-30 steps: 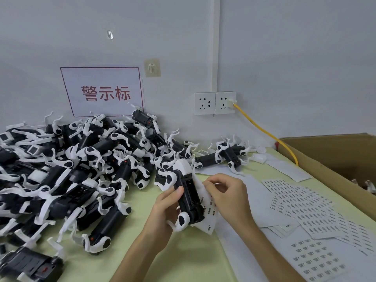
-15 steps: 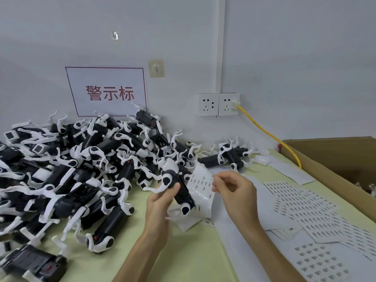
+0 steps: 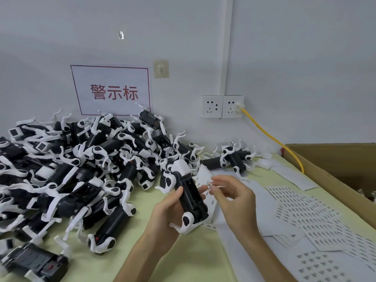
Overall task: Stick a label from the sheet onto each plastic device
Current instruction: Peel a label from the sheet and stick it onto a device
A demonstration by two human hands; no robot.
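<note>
Head view. Left hand (image 3: pixel 168 206) grips a black-and-white plastic device (image 3: pixel 189 196) at centre, above the desk (image 3: pixel 193 261). Right hand (image 3: pixel 234 198) pinches a small label (image 3: pixel 209 185) at the device's 3 o'clock, just beside it. The device hides most of a label sheet (image 3: pixel 203 176) behind it. Pile of devices (image 3: pixel 81 169) crowds 9 o'clock. Loose sheets (image 3: pixel 305 216) lie at 4 o'clock. Cardboard box (image 3: pixel 335 159) at 3 o'clock, cut off by the frame edge. Wall sign (image 3: pixel 112 91) reads 警示标. Label print too small to read.
</note>
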